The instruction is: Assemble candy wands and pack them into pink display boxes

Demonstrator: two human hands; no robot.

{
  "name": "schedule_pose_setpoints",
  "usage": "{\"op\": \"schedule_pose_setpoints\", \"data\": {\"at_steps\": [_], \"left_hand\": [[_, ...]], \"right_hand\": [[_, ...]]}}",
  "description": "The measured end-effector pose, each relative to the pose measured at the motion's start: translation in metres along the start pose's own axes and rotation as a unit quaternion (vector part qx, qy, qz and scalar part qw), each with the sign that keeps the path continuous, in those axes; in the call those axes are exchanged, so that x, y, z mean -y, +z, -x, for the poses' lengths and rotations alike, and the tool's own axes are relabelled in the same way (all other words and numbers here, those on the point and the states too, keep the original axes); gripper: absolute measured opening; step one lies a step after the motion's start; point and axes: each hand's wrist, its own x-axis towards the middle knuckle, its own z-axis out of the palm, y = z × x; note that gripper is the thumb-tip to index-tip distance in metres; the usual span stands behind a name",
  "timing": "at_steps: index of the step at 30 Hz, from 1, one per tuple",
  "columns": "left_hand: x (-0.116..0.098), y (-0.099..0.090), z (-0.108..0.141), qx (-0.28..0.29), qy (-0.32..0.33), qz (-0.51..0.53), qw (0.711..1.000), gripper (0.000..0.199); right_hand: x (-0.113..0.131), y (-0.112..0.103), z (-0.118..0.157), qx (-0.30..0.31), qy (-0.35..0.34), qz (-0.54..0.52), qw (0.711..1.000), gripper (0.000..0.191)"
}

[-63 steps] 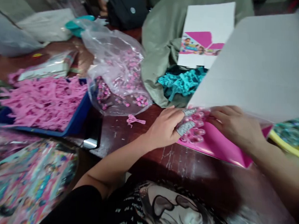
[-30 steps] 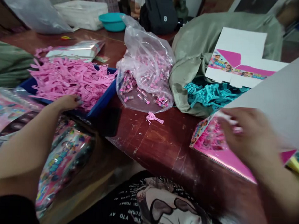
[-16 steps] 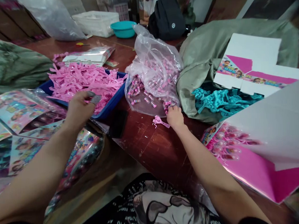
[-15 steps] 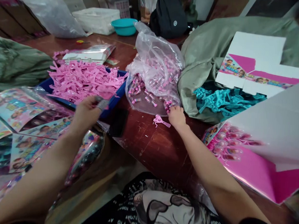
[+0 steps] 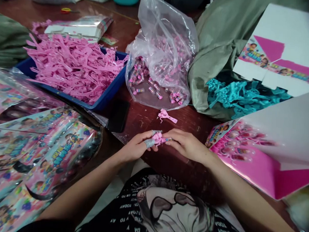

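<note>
My left hand [image 5: 135, 146], grey wrapping on its fingertips, is closed on a pink plastic toy piece [image 5: 157, 138] in front of my body. My right hand [image 5: 187, 144] pinches a small clear vial [image 5: 167, 139] against the right side of that piece; the fingers partly cover it. Another pink toy piece with a flat handle [image 5: 167, 115] lies on the table just beyond my hands. Behind it, an open clear plastic bag [image 5: 157, 102] holds many small vials with pink ends. A blue tray [image 5: 96, 105] heaped with pink plastic pieces stands to the left.
A black phone-like slab [image 5: 118, 116] lies beside the tray. Printed packages [image 5: 75, 140] fill the left side. On the right are a green sack [image 5: 209, 77] with turquoise pieces and an open pink-and-white box [image 5: 259, 170] holding packed pink items. Yellow-handled scissors [image 5: 66, 10] lie far left.
My left hand has come from the tray with a pink piece, and my right hand from the bag with a vial. Both hands now meet in front of me. The view has tilted down.
</note>
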Motion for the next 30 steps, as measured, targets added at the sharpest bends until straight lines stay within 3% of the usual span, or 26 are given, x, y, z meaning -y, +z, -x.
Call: {"op": "schedule_pose_setpoints", "data": {"at_steps": [5,9,12,17,19,21,24,26,28,30], "left_hand": [[-0.008,0.002,-0.005,0.002,0.054,-0.063,0.997,0.024],[-0.011,0.005,-0.007,0.009,0.073,-0.082,0.994,0.02],[-0.013,0.006,-0.006,0.003,0.104,-0.169,0.98,0.021],[-0.003,0.011,-0.002,-0.071,0.207,-0.382,0.898,0.031],[0.004,0.013,-0.001,-0.09,0.246,-0.429,0.864,0.037],[0.008,0.011,0.0,-0.097,0.256,-0.449,0.851,0.039],[0.007,0.001,0.002,-0.103,0.192,-0.402,0.889,0.035],[0.008,-0.006,0.001,-0.114,0.123,-0.305,0.938,0.029],[0.012,-0.01,-0.001,-0.13,0.059,-0.181,0.973,0.023],[0.018,-0.008,-0.007,-0.142,0.018,-0.074,0.987,0.02]], "right_hand": [[0.006,-0.006,0.007,-0.074,0.055,-0.005,0.996,0.027],[0.011,-0.01,0.006,-0.056,0.016,-0.031,0.998,0.023],[0.014,-0.009,0.005,-0.053,0.008,-0.021,0.998,0.022],[0.017,0.0,0.004,-0.043,0.027,-0.005,0.999,0.022],[0.019,0.003,0.003,-0.028,0.08,-0.004,0.996,0.022],[0.019,0.005,0.001,-0.008,0.141,-0.008,0.99,0.028],[0.01,0.0,-0.012,-0.03,0.188,0.009,0.982,0.034],[-0.007,-0.007,-0.033,-0.111,0.206,0.066,0.97,0.039],[-0.03,-0.014,-0.063,-0.187,0.256,0.165,0.934,0.045],[-0.054,-0.018,-0.095,-0.209,0.318,0.251,0.89,0.044]]}}
